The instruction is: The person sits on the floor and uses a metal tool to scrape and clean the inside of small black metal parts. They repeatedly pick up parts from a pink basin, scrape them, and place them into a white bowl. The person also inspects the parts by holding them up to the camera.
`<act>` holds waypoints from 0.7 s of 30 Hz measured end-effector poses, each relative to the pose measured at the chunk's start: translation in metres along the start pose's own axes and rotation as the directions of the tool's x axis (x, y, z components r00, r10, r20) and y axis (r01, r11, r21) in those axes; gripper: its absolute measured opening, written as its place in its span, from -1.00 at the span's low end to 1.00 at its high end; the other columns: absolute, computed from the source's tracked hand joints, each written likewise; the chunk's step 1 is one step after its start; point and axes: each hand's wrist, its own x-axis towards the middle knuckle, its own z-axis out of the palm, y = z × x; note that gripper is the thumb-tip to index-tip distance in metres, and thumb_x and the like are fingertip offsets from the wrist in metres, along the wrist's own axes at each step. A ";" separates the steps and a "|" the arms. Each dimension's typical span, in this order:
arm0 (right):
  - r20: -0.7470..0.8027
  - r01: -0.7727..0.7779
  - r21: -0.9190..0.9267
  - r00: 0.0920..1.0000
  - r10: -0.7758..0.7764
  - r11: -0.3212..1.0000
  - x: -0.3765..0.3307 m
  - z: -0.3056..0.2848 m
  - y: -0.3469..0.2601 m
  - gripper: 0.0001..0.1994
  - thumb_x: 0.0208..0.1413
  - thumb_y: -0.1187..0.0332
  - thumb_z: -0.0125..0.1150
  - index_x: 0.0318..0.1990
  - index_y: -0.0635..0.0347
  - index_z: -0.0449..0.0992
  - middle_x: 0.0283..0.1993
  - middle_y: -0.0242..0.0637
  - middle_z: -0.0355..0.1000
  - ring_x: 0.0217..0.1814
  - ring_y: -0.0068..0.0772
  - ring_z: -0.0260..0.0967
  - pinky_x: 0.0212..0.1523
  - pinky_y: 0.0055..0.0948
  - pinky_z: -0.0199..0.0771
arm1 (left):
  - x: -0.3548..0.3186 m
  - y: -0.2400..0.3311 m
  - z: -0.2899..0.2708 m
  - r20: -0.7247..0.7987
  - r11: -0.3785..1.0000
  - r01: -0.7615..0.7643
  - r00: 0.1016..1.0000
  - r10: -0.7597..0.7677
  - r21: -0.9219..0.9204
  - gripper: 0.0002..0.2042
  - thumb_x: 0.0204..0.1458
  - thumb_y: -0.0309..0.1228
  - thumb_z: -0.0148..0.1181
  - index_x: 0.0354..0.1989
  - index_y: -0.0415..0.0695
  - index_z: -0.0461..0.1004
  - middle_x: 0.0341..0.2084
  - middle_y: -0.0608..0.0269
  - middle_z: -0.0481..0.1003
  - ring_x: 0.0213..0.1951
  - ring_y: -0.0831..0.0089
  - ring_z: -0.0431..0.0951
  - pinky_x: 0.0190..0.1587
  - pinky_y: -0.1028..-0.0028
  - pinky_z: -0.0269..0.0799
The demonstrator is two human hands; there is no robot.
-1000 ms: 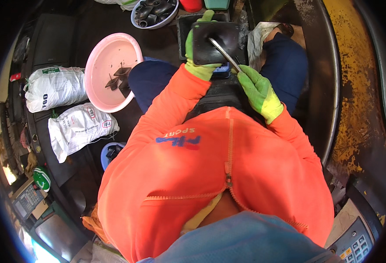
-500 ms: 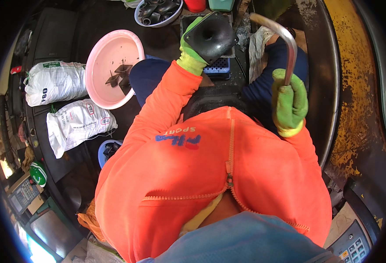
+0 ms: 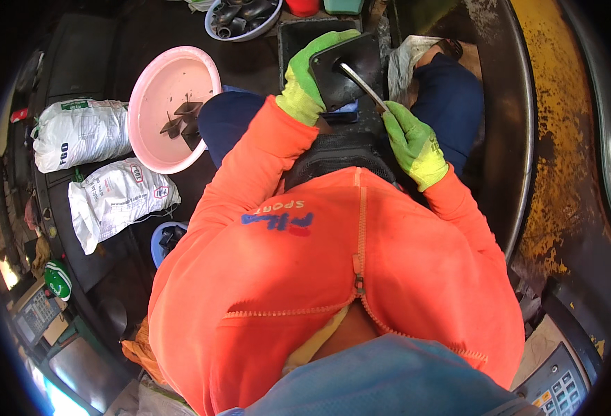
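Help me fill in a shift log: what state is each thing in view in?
Black part: held, tilted
Metal rod: held, far end at that part's hollow, depth unclear
Left hand: gloved, closed on the part
Right hand: gloved, closed around the rod
Pink basin: a few dark pieces inside
Light-blue bowl at top: holding several dark parts
White sacks: bulging, lying side by side
Orange jacket: zip partly open

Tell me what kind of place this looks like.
Probably a workshop or small factory: a button panel at lower right, a scuffed yellow surface on the right, and a pink basin holding several dark parts.
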 end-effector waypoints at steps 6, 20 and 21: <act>-0.251 0.046 0.574 0.960 0.123 0.817 -0.010 -0.019 -0.023 -0.71 0.33 0.46 -0.04 0.12 0.36 0.43 -0.24 -0.32 0.51 -0.38 -0.63 0.29 -0.37 -0.57 0.33 | 0.003 0.003 -0.012 -0.002 0.926 0.017 1.000 -0.017 0.376 -0.52 -0.17 -0.29 0.49 -0.04 -0.16 0.55 -0.25 0.18 0.62 -0.23 0.40 0.63 -0.13 0.46 0.56; -0.152 -0.007 0.540 0.983 0.106 0.841 -0.005 -0.009 -0.010 -0.72 0.28 0.42 0.04 0.10 0.30 0.45 -0.18 -0.09 0.53 -0.28 -0.29 0.48 -0.19 -0.41 0.45 | 0.001 -0.013 -0.017 0.000 0.861 -0.079 0.996 0.092 0.503 -0.53 -0.20 -0.37 0.44 -0.02 -0.17 0.56 -0.19 0.18 0.62 -0.22 0.29 0.65 -0.16 0.40 0.58; -0.152 0.009 0.313 0.987 0.041 0.950 0.005 -0.001 -0.007 -0.72 0.27 0.41 0.06 0.09 0.29 0.45 -0.23 -0.08 0.52 -0.33 -0.19 0.46 -0.23 -0.36 0.45 | 0.001 -0.013 -0.016 0.021 0.899 -0.087 0.996 0.086 0.428 -0.52 -0.19 -0.39 0.45 -0.01 -0.19 0.55 -0.17 0.16 0.62 -0.20 0.33 0.64 -0.12 0.41 0.57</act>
